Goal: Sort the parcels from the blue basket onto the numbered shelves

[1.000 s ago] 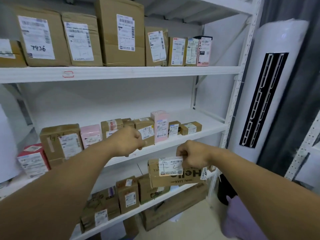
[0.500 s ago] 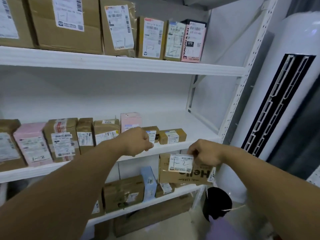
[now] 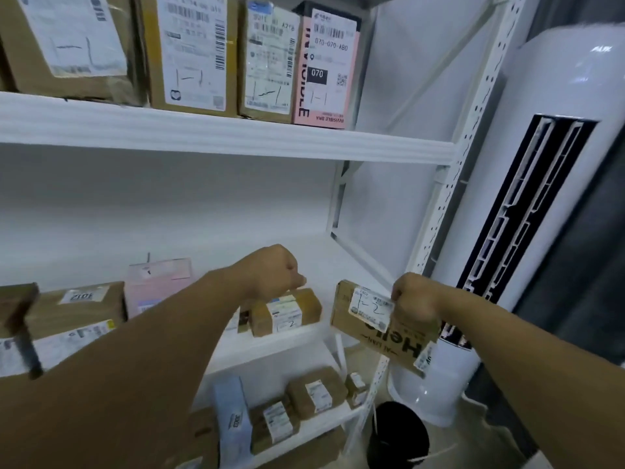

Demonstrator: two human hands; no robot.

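White metal shelving rack [image 3: 236, 137] fills the view; a tall white cylindrical appliance [image 3: 558, 96] stands just beside its right post. Brown cardboard boxes [image 3: 189, 52] marked 1-1 line the upper shelf. The flat brown cardboard parcel [image 3: 368, 336], labelled 1-2, hangs tilted in the air off the middle shelf's [image 3: 338, 258] front right corner, pinched at its top by the right grip [image 3: 414, 304]. The left grip [image 3: 270, 272] is a fist above a small brown labelled box [image 3: 287, 311] at that shelf's front edge; whether it holds anything cannot be told.
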